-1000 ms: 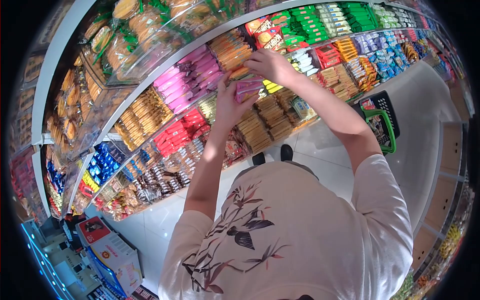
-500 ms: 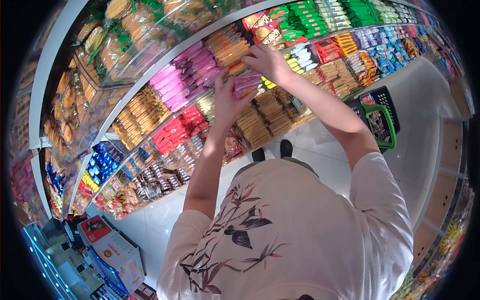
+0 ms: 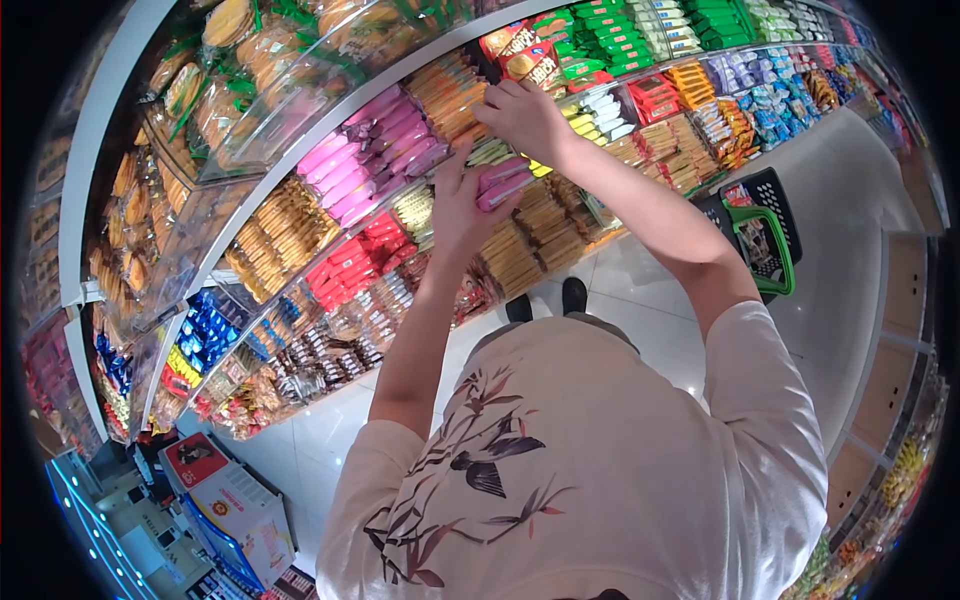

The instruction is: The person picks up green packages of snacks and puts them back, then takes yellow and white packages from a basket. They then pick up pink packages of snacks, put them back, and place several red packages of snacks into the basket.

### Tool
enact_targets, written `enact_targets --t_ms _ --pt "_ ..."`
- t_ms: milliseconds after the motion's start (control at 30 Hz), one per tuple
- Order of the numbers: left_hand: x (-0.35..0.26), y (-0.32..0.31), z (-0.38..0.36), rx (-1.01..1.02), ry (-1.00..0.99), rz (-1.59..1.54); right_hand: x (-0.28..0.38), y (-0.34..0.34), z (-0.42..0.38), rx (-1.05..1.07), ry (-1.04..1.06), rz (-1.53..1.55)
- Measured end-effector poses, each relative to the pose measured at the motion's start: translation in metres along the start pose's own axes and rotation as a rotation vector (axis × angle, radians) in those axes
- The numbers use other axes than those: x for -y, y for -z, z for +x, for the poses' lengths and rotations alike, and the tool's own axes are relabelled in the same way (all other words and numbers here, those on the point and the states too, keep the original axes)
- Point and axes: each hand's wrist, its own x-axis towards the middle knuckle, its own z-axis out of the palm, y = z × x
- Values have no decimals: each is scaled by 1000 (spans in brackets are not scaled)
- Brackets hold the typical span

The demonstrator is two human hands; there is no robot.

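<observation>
A pink-wrapped snack packet [image 3: 503,183] lies in my left hand [image 3: 463,212], between its thumb and fingers. The index finger of that hand points up toward a row of orange-brown snack packets [image 3: 447,92]. My right hand [image 3: 527,122] is at the front of that row, fingers bent down onto an orange snack packet [image 3: 470,134]; its fingertips are partly hidden. Left of my hands lie pink packets [image 3: 385,140] in their own compartment. Pale yellow-green packets [image 3: 492,153] show between my two hands.
Red packets [image 3: 355,262] and brown stick-shaped packets [image 3: 520,250] fill the lower bins. Clear bins of bagged pastries [image 3: 270,60] stand upper left. A dark basket with a green handle [image 3: 765,245] is on the floor at right. Red bags [image 3: 527,55] stand behind my right hand.
My right hand has moved slightly left and down over the orange-brown row. The pink packet in my left hand has shifted a little lower and turned, uncovering the yellow-green packets behind it.
</observation>
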Motion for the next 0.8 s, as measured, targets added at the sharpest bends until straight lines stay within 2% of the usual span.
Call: enact_targets --t_ms 100,400,600,800 --pt "3 -3 1 0 5 -22 -7 1 0 25 7 113" --pt "11 -9 -1 -30 -40 -6 -15 -4 5 0 149 139" --pt "5 -17 4 -71 -23 -29 -17 -6 1 41 62 178" --pt "11 -15 -3 -43 -17 -41 -14 -8 1 0 130 163"
